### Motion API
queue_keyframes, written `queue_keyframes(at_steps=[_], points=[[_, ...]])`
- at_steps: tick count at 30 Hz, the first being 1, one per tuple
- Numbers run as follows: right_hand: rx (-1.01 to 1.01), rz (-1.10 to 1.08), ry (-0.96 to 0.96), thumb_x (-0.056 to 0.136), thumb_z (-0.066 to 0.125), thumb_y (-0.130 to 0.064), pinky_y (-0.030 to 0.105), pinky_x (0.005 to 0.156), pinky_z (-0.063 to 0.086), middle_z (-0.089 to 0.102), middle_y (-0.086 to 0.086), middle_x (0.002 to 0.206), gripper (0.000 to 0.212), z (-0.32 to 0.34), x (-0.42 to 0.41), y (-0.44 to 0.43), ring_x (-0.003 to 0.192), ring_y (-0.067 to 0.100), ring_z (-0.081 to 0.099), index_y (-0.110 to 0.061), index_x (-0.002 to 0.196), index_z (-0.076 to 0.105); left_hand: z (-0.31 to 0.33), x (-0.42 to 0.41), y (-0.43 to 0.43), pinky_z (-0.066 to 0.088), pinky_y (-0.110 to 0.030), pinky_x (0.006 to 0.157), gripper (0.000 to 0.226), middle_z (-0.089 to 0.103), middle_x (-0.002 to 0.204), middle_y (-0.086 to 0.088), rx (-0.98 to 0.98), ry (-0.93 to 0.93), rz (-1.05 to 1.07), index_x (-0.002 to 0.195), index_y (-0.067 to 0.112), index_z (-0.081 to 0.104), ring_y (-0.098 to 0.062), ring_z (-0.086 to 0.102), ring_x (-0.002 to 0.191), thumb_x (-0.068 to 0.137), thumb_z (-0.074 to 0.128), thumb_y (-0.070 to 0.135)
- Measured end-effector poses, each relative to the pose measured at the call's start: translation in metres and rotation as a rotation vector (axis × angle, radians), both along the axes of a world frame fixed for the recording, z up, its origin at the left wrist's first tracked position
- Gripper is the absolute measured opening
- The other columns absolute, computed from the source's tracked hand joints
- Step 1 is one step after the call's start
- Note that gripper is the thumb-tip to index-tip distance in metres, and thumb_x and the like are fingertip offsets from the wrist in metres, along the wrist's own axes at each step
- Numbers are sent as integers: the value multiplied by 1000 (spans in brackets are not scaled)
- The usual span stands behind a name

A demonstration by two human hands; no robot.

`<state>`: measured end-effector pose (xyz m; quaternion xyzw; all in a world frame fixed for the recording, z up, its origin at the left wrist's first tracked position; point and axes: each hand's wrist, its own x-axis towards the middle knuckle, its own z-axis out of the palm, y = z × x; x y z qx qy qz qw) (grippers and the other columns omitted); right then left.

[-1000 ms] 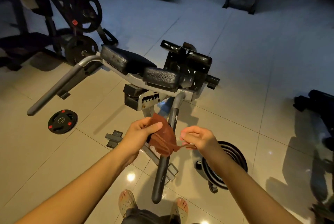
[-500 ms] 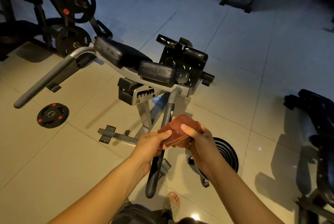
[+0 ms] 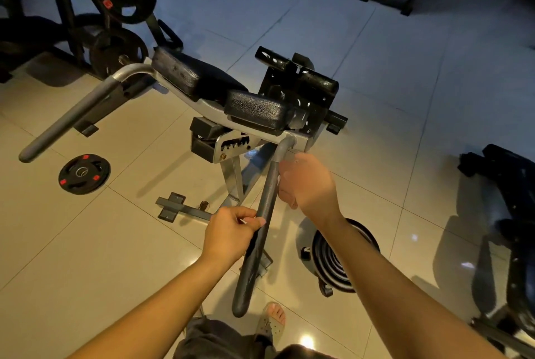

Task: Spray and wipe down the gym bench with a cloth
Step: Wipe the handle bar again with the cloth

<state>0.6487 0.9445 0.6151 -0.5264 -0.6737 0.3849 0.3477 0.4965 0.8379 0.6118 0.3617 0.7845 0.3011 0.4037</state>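
While the left hand (image 3: 228, 231) and right hand (image 3: 308, 182) grip its dark handle (image 3: 268, 190), the bench (image 3: 231, 146) shows black pebbled pads (image 3: 256, 108).

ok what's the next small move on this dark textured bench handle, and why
Probably slide the right hand down the dark textured handle bar toward the left hand, which grips it lower; the right sits near the top bend. No cloth shows.
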Motion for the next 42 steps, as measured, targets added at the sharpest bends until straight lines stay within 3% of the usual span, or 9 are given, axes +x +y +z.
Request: queue_keyframes(at_steps=[4,11,15,21,24,28,35,40,42], points=[[148,43,2,90,68,-4,28,68,57,69,4,95,27,-10,-3,-5,76,6,61,-17,113,69,-1,-4,7,49,-24,71,10,75,78,1,-41,-76,46,78,26,79,-15,69,81,82,86,20],[73,147,-158,94,62,-25,22,74,48,61,-16,77,24,-16,-5,-55,82,4,61,-39,74,64,-12,-10,-2,54,-25,77,6,76,79,1,-56,-116,47,82,22,82,-16,70,83,82,87,19],[153,18,-31,92,72,-15,13,71,47,61,-13,82,3,-16,-14,-31,81,-3,58,-18,91,72,-16,-10,-2,52,-27,73,3,75,79,8,-69,-43,5,85,26,82,-12,69,78,84,85,26],[77,31,26,96,66,-8,12,75,44,62,-4,89,21,-20,-13,-38,87,2,59,-29,100,67,-14,-9,-1,48,-25,68,16,73,71,10,-76,-21,-1,74,34,76,-10,67,72,84,85,25],[-29,29,83,97,66,-25,11,77,42,60,-7,90,18,-15,-11,-47,89,7,58,-41,93,61,-14,-10,1,52,-28,76,9,75,76,8,-94,-23,-1,78,29,79,-11,68,78,82,87,27],[-108,-53,139,103,59,-29,14,77,41,60,-14,76,26,-8,-22,-48,87,4,56,-26,77,59,-15,-10,2,54,-30,78,5,76,78,6,-97,-29,-3,83,24,82,-13,68,80,82,87,26],[-111,-129,82,95,65,-19,46,82,59,67,7,98,9,-15,-13,-12,88,22,67,-23,103,67,-18,-12,3,54,-28,77,11,76,81,2,-95,-59,11,88,19,81,-16,69,82,81,88,25],[-5,10,-33,94,67,-10,11,75,47,59,-3,98,11,-14,-15,-48,85,2,59,-19,99,67,-21,-12,2,51,-25,73,10,75,81,1,-87,-53,28,84,22,80,-14,69,81,80,88,25],[-13,112,-174,95,64,-15,12,77,43,54,-9,97,7,-15,-12,-77,89,1,55,-19,99,68,-22,-13,2,51,-24,70,10,76,81,1,-80,-60,22,87,21,81,-13,69,80,80,88,26]])
